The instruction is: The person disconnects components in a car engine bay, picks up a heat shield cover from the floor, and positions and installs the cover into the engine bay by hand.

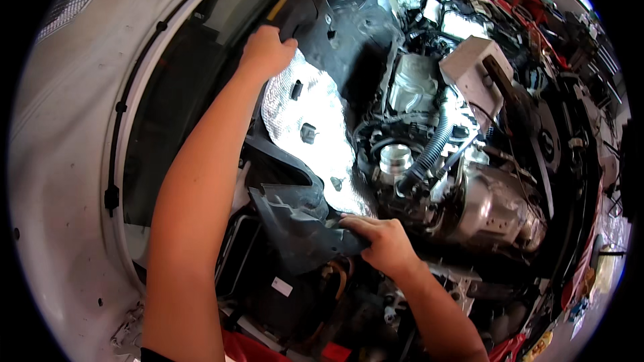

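A long dark plastic cowl panel (292, 245) lies crosswise between the windshield and the engine, with a silver foil heat shield (308, 124) along its middle. My left hand (265, 53) is closed on the panel's far part, fingers curled over it, beside a small yellow strip (276, 9). At the near end my right hand (388, 243) grips the panel's corner, thumb and fingers at the lower tip of the foil. The undersides of both grips are hidden.
To the right sits the engine, with a metal pipe opening (396, 159), a ribbed black hose (433, 151) and a rounded metal cover (493, 204). A pale box-shaped part (473, 70) stands over it. The white hood (64, 154) rises at left, past the windshield (181, 107). Red cloth (251, 348) edges the bay.
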A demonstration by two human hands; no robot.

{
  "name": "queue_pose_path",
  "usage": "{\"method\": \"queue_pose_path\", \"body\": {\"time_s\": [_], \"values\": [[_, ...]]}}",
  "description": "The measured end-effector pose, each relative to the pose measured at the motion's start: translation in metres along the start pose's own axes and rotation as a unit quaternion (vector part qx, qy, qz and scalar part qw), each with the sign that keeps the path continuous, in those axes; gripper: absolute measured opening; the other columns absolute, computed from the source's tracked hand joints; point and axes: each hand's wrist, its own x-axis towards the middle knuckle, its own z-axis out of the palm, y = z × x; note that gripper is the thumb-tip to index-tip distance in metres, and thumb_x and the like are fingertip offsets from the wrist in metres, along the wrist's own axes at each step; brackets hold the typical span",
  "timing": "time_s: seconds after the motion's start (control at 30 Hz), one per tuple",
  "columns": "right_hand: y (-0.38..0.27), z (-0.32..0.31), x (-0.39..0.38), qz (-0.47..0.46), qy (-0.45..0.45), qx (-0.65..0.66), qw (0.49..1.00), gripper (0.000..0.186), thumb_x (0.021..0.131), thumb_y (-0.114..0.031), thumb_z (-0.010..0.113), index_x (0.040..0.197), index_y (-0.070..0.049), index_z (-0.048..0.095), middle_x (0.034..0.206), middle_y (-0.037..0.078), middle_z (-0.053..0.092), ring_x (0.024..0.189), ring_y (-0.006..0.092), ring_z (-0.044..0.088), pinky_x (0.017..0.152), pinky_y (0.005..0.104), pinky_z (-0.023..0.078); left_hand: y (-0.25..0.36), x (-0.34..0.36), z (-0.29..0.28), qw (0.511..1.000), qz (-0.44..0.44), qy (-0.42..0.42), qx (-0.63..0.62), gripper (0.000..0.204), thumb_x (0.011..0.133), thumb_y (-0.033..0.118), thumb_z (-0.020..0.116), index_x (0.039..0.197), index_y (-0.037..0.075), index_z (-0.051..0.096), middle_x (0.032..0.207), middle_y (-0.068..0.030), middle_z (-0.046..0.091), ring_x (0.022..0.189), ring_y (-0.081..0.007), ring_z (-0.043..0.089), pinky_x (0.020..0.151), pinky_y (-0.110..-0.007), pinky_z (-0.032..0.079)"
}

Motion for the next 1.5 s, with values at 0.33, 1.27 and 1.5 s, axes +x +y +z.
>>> {"method": "queue_pose_path", "body": {"time_s": [0.33,1.27,1.5], "values": [[0.007,0.015,-0.001,0.025,0.021,0.033,0.999,0.059,0.066,0.004,0.069,0.123,-0.01,0.063,0.123,0.01,0.068,0.097,0.0345,0.068,0.082,0.0392,0.057,0.002,0.03,0.016,0.996,0.078,0.019,0.047,0.051,0.085,0.032,0.07,0.113,-0.01,0.067,0.11,-0.03,0.068,0.104,-0.0414,0.068,0.091,-0.044,0.053],[0.043,0.03,0.011,0.197,-0.132,-0.063,0.969,0.088,0.076,-0.013,0.068,0.153,0.002,0.028,0.128,0.028,0.059,0.118,0.0433,0.056,0.104,0.0448,0.046,0.022,0.063,0.022,0.997,0.036,-0.058,-0.019,0.061,0.078,0.026,0.067,0.128,-0.008,0.059,0.128,-0.0279,0.062,0.12,-0.0378,0.062,0.101,-0.039,0.049],[0.036,0.029,0.014,0.231,-0.134,-0.037,0.963,0.085,0.078,-0.011,0.066,0.152,0.0,0.027,0.133,0.031,0.054,0.119,0.0435,0.057,0.104,0.0462,0.046,0.038,0.074,0.024,0.993,0.112,-0.004,0.035,0.057,0.076,0.027,0.069,0.121,-0.008,0.065,0.121,-0.0281,0.066,0.114,-0.0407,0.064,0.098,-0.042,0.05]]}}
